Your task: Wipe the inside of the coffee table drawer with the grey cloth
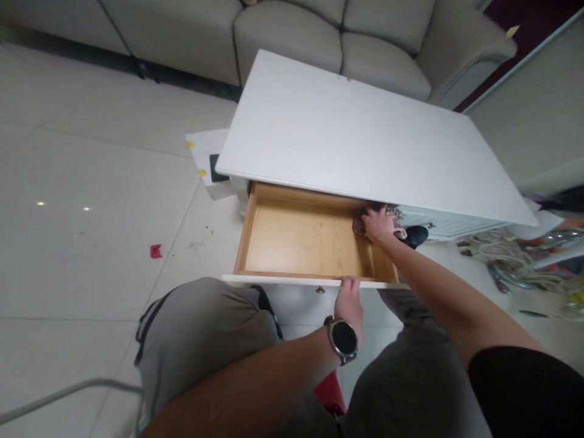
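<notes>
A pale wooden drawer stands pulled out of a white cabinet. My left hand, with a watch on its wrist, has its fingers hooked over the top edge of the drawer's white front, right of the small knob. At the drawer's far right corner, my right hand is closed on a brown patterned bundle that looks like cloth. The hand and the cabinet top hide part of this bundle. Most of the drawer's bottom is bare wood.
A grey sofa runs behind the cabinet. White papers or a box lie by its left side, and a red scrap is on the tiled floor. Coiled cables and clutter lie at the right. My knees flank the drawer.
</notes>
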Available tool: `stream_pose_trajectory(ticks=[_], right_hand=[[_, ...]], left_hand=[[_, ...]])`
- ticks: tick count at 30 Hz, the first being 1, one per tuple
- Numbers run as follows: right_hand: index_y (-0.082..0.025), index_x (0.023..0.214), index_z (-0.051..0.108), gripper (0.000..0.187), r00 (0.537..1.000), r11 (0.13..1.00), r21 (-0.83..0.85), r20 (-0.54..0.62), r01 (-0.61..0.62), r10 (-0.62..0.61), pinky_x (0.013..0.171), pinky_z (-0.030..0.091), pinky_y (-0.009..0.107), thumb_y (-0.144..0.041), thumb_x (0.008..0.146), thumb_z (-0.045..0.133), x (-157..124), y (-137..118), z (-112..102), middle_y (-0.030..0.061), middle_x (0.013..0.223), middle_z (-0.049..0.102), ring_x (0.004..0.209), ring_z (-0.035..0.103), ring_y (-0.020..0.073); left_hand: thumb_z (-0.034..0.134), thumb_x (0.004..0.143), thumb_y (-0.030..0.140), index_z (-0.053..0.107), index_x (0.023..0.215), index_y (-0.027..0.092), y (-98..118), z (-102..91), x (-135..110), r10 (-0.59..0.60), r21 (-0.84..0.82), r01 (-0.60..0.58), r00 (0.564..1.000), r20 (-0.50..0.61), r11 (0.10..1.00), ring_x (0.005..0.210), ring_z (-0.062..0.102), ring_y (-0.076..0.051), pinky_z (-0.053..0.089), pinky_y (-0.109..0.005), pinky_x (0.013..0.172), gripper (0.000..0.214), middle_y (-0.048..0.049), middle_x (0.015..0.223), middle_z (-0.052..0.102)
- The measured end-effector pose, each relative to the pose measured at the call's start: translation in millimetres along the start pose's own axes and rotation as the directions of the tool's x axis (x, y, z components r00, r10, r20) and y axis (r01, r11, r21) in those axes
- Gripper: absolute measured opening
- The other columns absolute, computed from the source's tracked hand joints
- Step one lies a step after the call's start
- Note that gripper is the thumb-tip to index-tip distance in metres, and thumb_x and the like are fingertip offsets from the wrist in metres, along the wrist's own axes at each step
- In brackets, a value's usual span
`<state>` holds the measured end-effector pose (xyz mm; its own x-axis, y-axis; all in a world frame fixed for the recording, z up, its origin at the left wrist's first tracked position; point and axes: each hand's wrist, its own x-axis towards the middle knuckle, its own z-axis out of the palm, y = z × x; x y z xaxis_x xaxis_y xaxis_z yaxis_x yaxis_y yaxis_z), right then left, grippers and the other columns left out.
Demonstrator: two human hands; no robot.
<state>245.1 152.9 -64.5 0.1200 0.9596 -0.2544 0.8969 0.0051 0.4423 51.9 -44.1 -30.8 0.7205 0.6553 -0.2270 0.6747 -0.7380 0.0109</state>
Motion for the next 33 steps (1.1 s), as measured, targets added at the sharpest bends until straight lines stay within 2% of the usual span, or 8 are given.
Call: stream_pose_trajectory(ticks=[6,12,19,22,25,27,31,33], right_hand=[[-0.021,0.139,0.064,0.057,0.992,0.998,0.02,0.104,0.064,-0.066,0.093,0.023,0.092,-0.047,0.089,0.052,2.2,-10.5,4.3,0.0238,0.148,0.046,0.145,0.008,0.0593],[-0.018,0.138,0.063,0.057,0.975,0.985,0.121,0.172,0.123,-0.143,0.091,0.024,0.094,-0.04,0.088,0.047,-41.1,-16.2,6.8,0.0262,0.14,0.051,0.143,0.013,0.0567],[-0.02,0.104,0.077,0.035,0.813,0.926,0.072,0.457,0.37,-0.361,0.1,0.046,0.059,-0.023,0.07,0.071,-80.4,0.0,-16.5,0.0209,0.122,0.067,0.121,0.057,0.0407],[-0.021,0.107,0.077,0.034,0.862,0.954,0.038,0.418,0.299,-0.287,0.092,0.05,0.049,-0.022,0.075,0.066,-68.6,21.0,-50.5,0.0187,0.12,0.069,0.113,0.063,0.0371],[-0.023,0.114,0.076,0.038,0.941,0.972,0.019,0.25,0.232,-0.23,0.089,0.049,0.044,-0.027,0.08,0.06,-59.0,40.0,-79.9,0.0168,0.129,0.066,0.111,0.064,0.0347],[-0.019,0.115,0.075,0.04,0.942,0.971,0.019,0.236,0.239,-0.237,0.085,0.049,0.041,-0.03,0.08,0.058,-60.5,44.6,-88.5,0.0185,0.126,0.067,0.107,0.066,0.034],[-0.008,0.101,0.078,0.039,0.775,0.962,0.107,0.572,0.253,-0.267,0.068,0.048,0.034,-0.024,0.07,0.06,-78.3,33.3,-78.7,0.0229,0.1,0.074,0.088,0.071,0.0318],[-0.008,0.094,0.079,0.037,0.703,0.954,0.163,0.647,0.253,-0.297,0.063,0.046,0.032,-0.021,0.065,0.06,-87.6,25.9,-69.2,0.0216,0.094,0.075,0.082,0.071,0.0298]], left_hand=[[0.052,0.094,0.024,0.074,0.125,0.03,-2.6,-13.6,-5.8,0.029,-0.01,-0.028,0.997,0.065,1.0,0.125,0.042,-0.033,0.036,-0.05,0.103,0.038,-0.007,0.123,0.072],[0.054,0.093,0.023,0.077,0.12,0.026,0.5,-13.7,-4.6,0.022,-0.081,-0.02,0.999,0.032,0.996,0.124,0.043,-0.036,0.036,-0.053,0.102,0.036,-0.0114,0.116,0.073],[0.053,0.092,0.021,0.076,0.123,0.028,1.5,-12.3,-2.5,0.018,-0.084,-0.014,0.999,0.047,0.996,0.128,0.042,-0.035,0.036,-0.052,0.105,0.039,-0.0079,0.123,0.072],[0.057,0.089,0.02,0.077,0.12,0.026,2.5,-10.7,-2.0,-0.003,-0.143,0.006,1.0,0.021,0.99,0.129,0.042,-0.036,0.034,-0.053,0.107,0.037,-0.0099,0.122,0.072],[0.057,0.087,0.018,0.077,0.119,0.028,4.2,-7.9,-0.9,-0.017,-0.156,0.017,1.0,0.002,0.988,0.129,0.043,-0.035,0.033,-0.056,0.11,0.039,-0.0093,0.121,0.073],[0.056,0.088,0.017,0.077,0.12,0.026,5.3,-6.5,-0.2,-0.014,-0.14,0.014,1.0,0.001,0.99,0.13,0.044,-0.036,0.033,-0.056,0.11,0.04,-0.0093,0.121,0.073],[0.055,0.089,0.019,0.077,0.12,0.024,6.8,-5.4,1.2,-0.003,-0.125,0.003,1.0,0.005,0.992,0.132,0.044,-0.038,0.036,-0.058,0.11,0.038,-0.0102,0.123,0.073],[0.055,0.089,0.021,0.077,0.119,0.023,8.6,-4.7,1.5,-0.016,-0.142,0.013,1.0,-0.019,0.99,0.134,0.044,-0.039,0.033,-0.061,0.113,0.037,-0.011,0.122,0.073]])
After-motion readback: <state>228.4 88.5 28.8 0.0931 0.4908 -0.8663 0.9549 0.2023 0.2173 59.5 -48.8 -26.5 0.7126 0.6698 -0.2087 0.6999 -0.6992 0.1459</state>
